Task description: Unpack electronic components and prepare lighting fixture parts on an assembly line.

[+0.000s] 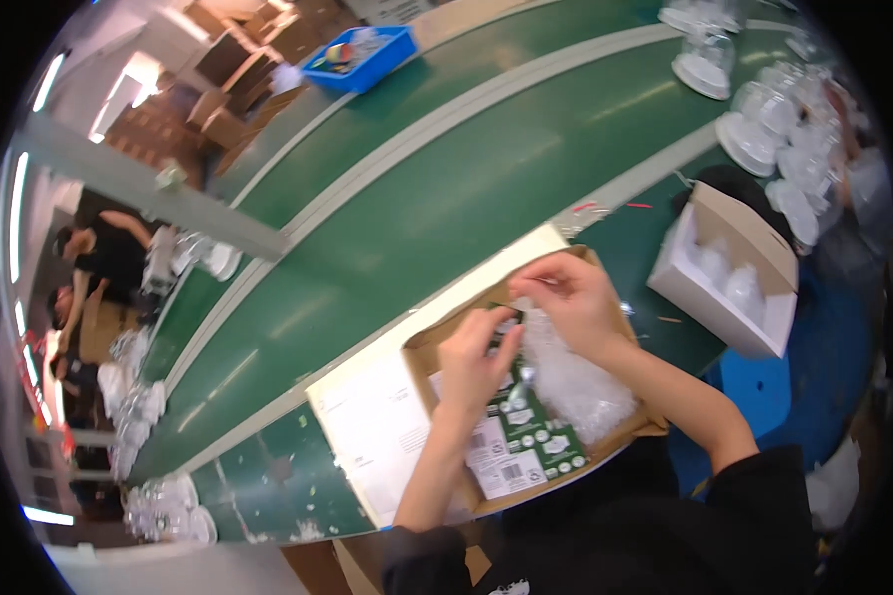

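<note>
In front of me an open cardboard box [419,359] holds green-and-white printed packages [556,448] and, along its right side, clear bubbly plastic wrap [590,397]. My left hand [473,357] is over the box with its fingers curled, close to a green printed piece at the top of the packages. What lies between its fingertips is too small to tell. Right beside it, my right hand [577,302] is at the far end of the plastic wrap. Its thumb and fingers are pinched together, and anything in them is hidden.
A white carton [729,273] with white bulb-shaped items stands to the right. Flattened white board [367,426] lies under the box. Beyond runs a green conveyor belt [446,208], with a blue bin [362,59] and clear plastic domes [704,64]. Other people [109,258] work at far left.
</note>
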Available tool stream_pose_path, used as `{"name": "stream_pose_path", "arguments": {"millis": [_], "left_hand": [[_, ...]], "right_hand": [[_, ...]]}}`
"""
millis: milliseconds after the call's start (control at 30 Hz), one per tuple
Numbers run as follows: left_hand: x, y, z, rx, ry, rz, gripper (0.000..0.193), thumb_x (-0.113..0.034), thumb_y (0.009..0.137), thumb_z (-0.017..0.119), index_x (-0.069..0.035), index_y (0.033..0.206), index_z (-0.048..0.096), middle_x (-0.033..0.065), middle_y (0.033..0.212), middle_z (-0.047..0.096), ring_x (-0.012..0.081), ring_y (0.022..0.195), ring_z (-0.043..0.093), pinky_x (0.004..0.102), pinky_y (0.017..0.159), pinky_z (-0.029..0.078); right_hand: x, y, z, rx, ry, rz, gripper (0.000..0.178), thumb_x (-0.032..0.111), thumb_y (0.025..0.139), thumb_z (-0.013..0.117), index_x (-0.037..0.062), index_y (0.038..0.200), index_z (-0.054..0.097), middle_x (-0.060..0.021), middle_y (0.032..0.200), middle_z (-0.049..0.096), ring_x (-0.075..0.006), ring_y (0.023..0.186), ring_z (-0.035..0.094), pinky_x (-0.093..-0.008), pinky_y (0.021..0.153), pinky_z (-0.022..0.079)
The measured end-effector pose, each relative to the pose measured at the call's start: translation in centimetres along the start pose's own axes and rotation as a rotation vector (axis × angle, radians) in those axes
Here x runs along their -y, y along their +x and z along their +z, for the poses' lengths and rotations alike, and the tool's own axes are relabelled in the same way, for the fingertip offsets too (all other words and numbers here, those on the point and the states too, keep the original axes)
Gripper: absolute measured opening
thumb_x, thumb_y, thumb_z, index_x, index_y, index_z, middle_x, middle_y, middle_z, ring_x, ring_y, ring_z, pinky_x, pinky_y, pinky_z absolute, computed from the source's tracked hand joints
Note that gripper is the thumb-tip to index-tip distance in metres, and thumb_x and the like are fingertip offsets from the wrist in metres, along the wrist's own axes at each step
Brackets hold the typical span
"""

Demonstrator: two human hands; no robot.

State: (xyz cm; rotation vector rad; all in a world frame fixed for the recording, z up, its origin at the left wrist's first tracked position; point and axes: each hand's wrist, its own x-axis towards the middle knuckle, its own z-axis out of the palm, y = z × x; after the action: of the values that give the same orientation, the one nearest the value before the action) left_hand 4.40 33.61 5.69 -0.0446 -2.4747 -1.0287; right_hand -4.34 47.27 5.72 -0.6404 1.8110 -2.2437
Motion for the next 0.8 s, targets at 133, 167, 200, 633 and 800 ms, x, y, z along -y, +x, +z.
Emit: {"name": "stream_pose_path", "arguments": {"millis": [133,167,200,633,800], "left_hand": [[0.2,-0.5,0.0,0.083,-0.027,-0.026,0.012,-0.006,0.079,0.067,-0.002,0.090,0.065,0.0123,0.078,0.063,0.0244,0.067,0.062,0.0324,0.059,0.049],[0.5,-0.6,0.3,-0.011,-0.071,0.050,0.012,-0.008,0.079,0.067,-0.002,0.090,0.065,0.0118,0.075,0.061,0.0248,0.065,0.061,0.0331,0.058,0.049],[0.3,-0.7,0.3,-0.009,-0.151,0.026,0.014,-0.011,0.079,0.067,-0.002,0.090,0.064,0.0114,0.075,0.060,0.0259,0.065,0.061,0.0346,0.058,0.049],[-0.1,-0.9,0.6,0.055,-0.196,0.063,0.022,-0.023,0.076,0.070,-0.005,0.083,0.060,0.0097,0.075,0.058,0.0288,0.065,0.059,0.0377,0.057,0.047],[-0.4,-1.0,0.2,0.122,-0.202,0.128,0.019,-0.023,0.077,0.069,-0.005,0.080,0.061,0.0104,0.075,0.058,0.0298,0.068,0.060,0.0386,0.058,0.047]], "right_hand": [[0.4,-0.8,-0.1,-0.032,-0.129,0.018,0.005,0.003,0.086,0.063,0.0011,0.090,0.062,-0.0077,0.086,0.067,-0.0129,0.079,0.064,-0.0243,0.072,0.052],[0.6,-1.0,0.3,-0.039,-0.110,0.039,0.002,0.002,0.087,0.061,0.0012,0.089,0.061,-0.0063,0.086,0.065,-0.0122,0.079,0.062,-0.0243,0.072,0.051],[0.0,-1.2,0.3,-0.053,-0.085,0.011,0.004,0.002,0.086,0.063,0.0007,0.089,0.061,-0.0070,0.087,0.064,-0.0131,0.081,0.062,-0.0244,0.075,0.051],[-0.8,-2.0,-1.3,0.054,-0.080,-0.044,0.004,-0.003,0.090,0.055,0.0005,0.091,0.055,-0.0058,0.089,0.059,-0.0121,0.084,0.056,-0.0242,0.078,0.046],[0.1,-1.8,-0.3,0.067,-0.143,-0.023,0.003,-0.002,0.090,0.055,0.0004,0.092,0.055,-0.0055,0.089,0.059,-0.0117,0.084,0.056,-0.0234,0.078,0.046]]}}
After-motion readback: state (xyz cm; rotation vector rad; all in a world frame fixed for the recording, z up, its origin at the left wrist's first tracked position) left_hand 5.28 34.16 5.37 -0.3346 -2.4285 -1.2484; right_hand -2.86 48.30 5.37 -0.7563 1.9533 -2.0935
